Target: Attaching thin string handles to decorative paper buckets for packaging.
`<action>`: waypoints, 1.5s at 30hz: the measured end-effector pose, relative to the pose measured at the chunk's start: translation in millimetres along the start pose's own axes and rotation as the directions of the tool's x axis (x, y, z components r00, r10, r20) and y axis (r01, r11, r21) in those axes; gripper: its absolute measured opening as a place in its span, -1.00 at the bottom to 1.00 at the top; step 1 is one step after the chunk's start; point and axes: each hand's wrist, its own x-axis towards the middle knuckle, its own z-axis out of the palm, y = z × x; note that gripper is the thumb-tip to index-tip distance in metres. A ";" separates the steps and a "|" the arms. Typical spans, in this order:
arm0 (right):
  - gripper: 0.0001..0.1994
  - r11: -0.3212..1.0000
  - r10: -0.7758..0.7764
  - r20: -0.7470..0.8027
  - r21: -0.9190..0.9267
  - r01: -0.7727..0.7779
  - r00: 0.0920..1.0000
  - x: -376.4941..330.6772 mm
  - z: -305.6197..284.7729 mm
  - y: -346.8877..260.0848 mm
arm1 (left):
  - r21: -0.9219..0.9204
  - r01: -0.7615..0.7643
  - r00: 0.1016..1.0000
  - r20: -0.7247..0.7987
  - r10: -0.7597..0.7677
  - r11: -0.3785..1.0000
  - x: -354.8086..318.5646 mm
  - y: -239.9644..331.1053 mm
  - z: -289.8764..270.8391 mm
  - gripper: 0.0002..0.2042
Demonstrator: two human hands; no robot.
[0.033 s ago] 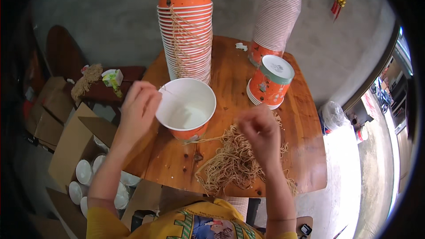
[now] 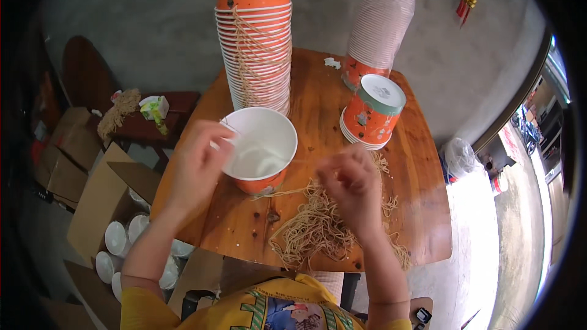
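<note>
Left hand grips the paper cup rim (table edge near); right hand pinches strings.

From the open paper bowl at the table's middle, the way to twelve o'clock is blocked by the tall stack of orange bowls right behind it. At two o'clock the lidded bowl and the leaning stack of lids stand close together, with a bare strip of wooden table running between them and the tall stack. At five o'clock the heap of tan strings covers the near edge. The left hand crowds the bowl's nine o'clock rim; the right hand hangs over the strings.
</note>
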 end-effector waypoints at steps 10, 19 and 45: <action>-0.82 0.982 -0.128 0.072 -0.134 0.137 0.989 -19.8 4.2 3.7 | -0.172 0.549 0.716 0.602 -0.354 0.818 -40.6 55.7 38.4 -0.81; -0.94 0.927 -0.086 0.177 0.374 0.014 0.981 -40.3 7.5 26.5 | 0.274 -0.291 0.922 0.337 0.192 0.917 -56.5 52.3 44.5 -0.83; -0.89 0.358 0.417 0.170 0.872 -0.333 0.893 -19.7 7.0 66.3 | 0.448 -0.257 0.901 0.432 0.044 0.856 -33.8 16.5 3.2 -0.80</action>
